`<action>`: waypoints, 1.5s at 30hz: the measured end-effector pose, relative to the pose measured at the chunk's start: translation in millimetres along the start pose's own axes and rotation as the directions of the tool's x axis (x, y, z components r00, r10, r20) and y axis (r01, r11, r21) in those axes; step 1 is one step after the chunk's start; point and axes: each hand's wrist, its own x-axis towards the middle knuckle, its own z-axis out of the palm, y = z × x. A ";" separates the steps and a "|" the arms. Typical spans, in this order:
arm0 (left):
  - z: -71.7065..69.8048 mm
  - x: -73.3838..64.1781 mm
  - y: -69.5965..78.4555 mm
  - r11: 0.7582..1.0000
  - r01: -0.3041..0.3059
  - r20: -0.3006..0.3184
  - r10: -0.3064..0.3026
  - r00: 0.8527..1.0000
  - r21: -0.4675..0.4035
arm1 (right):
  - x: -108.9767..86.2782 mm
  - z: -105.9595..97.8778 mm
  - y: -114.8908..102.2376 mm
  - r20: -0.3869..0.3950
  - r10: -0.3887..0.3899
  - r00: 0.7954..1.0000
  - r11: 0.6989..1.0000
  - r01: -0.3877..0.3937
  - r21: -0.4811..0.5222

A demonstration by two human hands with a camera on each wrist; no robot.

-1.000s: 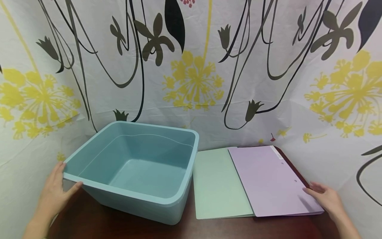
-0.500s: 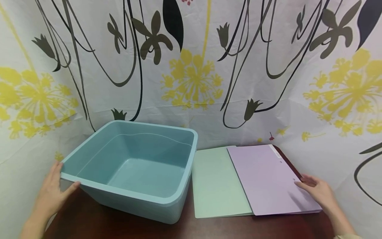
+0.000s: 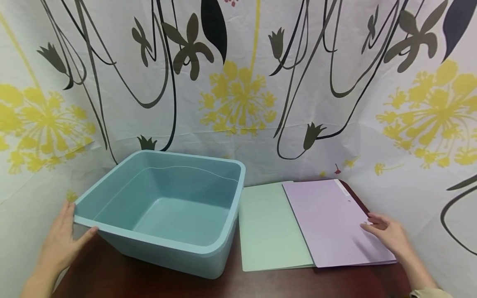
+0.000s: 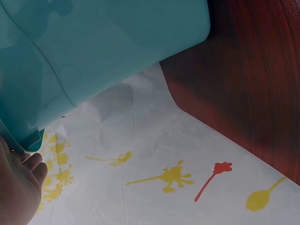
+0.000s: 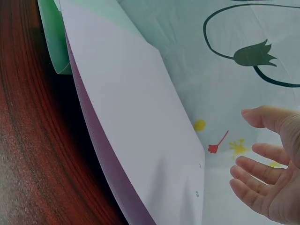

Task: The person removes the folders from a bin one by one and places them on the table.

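A light blue plastic tub [image 3: 156, 240] stands at the left of the table in the head view, its inside bare. My left hand [image 3: 59, 244] holds its near left corner, thumb by the front rim and fingers along the left side. In the left wrist view, curled fingertips [image 4: 35, 164] sit below the tub's rim. To the right of the tub, a lilac folder [image 3: 331, 223] partly covers a pale green folder [image 3: 272, 231]. My right hand [image 3: 389, 236] hovers by the lilac folder's right edge, fingers apart and holding nothing; the right wrist view shows a gap between them.
The dark reddish wooden table [image 3: 261, 285] shows in front of the tub and folders. Behind it hangs a white cloth [image 3: 242, 157] with flower prints, close to the back of the tub and folders.
My right hand has moved left and slightly farther from me along the lilac folder's right edge. The left hand stays at the tub's corner. The whole head view has shifted slightly.
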 end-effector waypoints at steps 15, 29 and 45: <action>0.7 2.2 15.1 0.978 -0.193 -0.126 0.202 0.971 0.074 | 10.1 17.9 27.7 -0.022 -0.044 0.999 0.997 0.042 -0.057; 2.0 11.3 70.4 0.936 -0.351 -0.179 0.351 0.919 0.028 | 6.7 21.2 16.0 -0.009 -0.094 0.996 0.995 0.094 -0.026; 31.3 13.6 170.7 0.820 -0.572 -0.199 0.565 0.800 0.028 | 4.9 22.2 3.3 0.006 -0.074 0.997 0.996 0.074 -0.040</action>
